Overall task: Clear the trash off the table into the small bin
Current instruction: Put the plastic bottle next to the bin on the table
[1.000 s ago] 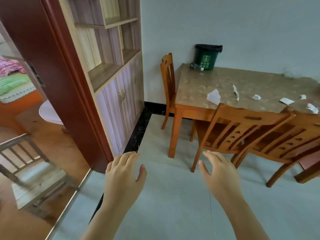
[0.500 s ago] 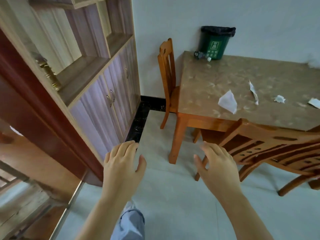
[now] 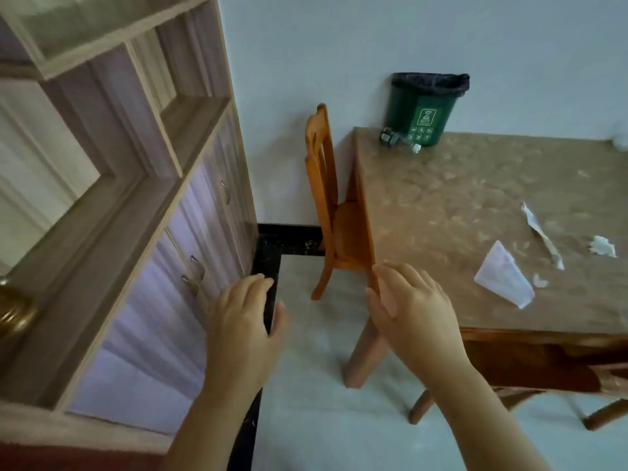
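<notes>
She has come much closer to the table (image 3: 441,185) than she was a moment ago: the near corner now sits right under her right hand (image 3: 413,317), where before there was open floor between them. Both hands are empty. The right hand's fingers (image 3: 401,278) lie loosely together, slightly curled, palm down, over the table corner; I cannot tell whether they touch the wood. The left hand (image 3: 243,321) hovers beside it over the floor, fingers gently spread, thumb out, holding nothing.

Just beyond the right fingertips, off to their right, lies the folded white paper (image 3: 504,278), the nearest piece of trash. Further out from it are a small white crumb (image 3: 539,281), a long torn strip (image 3: 543,237) and a crumpled scrap (image 3: 602,247). Well past the fingers, at the far edge against the wall, stands the small green bin (image 3: 426,110) with a black liner, and a small bottle (image 3: 399,140) lies at its foot.

To my eye she is about to begin collecting. It would go best to reach right for the folded paper first, pinch it by its raised edge, then gather the strip and scraps before going to the bin.

The wooden chair (image 3: 323,198) at the table's end and the cupboard (image 3: 153,266) on her left have also drawn nearer.
</notes>
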Available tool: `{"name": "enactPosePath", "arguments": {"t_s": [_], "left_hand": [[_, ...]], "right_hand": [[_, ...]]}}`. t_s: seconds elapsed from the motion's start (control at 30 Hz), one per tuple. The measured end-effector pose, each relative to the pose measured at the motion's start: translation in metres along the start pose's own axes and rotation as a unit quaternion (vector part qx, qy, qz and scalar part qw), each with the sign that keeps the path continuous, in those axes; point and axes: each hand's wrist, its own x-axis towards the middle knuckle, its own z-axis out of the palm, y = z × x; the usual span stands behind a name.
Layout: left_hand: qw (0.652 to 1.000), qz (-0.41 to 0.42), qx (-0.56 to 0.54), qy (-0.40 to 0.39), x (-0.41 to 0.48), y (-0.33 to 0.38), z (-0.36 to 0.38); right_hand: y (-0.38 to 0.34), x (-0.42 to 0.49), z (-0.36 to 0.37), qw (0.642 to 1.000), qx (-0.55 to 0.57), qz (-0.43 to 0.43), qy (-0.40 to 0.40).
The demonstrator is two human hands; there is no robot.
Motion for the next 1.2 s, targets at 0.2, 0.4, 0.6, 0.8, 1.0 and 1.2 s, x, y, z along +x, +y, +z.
{"name": "enactPosePath", "arguments": {"t_s": [0.2, 0.4, 0.6, 0.8, 1.0, 1.2], "left_hand": [[0.998, 0.048, -0.021, -0.034, 0.082, -0.013, 0.048], [0.997, 0.060, -0.020, -0.051, 0.189, -0.028, 0.100], [0.995, 0.090, -0.014, -0.042, 0.305, -0.020, 0.136], [0.995, 0.082, -0.016, -0.050, 0.374, -0.019, 0.181], [0.986, 0.122, -0.036, -0.112, 0.434, -0.020, 0.233], [0.969, 0.180, -0.081, -0.148, 0.516, -0.021, 0.292]], "right_hand": [[0.047, 0.062, 0.035, 0.994, -0.033, 0.093, -0.045], [0.079, 0.165, 0.082, 0.992, -0.005, 0.122, -0.037], [0.114, 0.274, 0.105, 0.991, 0.009, 0.131, -0.011], [0.152, 0.344, 0.122, 0.989, -0.001, 0.148, -0.010], [0.186, 0.378, 0.139, 0.973, -0.021, 0.228, -0.025], [0.209, 0.422, 0.155, 0.943, -0.058, 0.327, -0.008]]}}
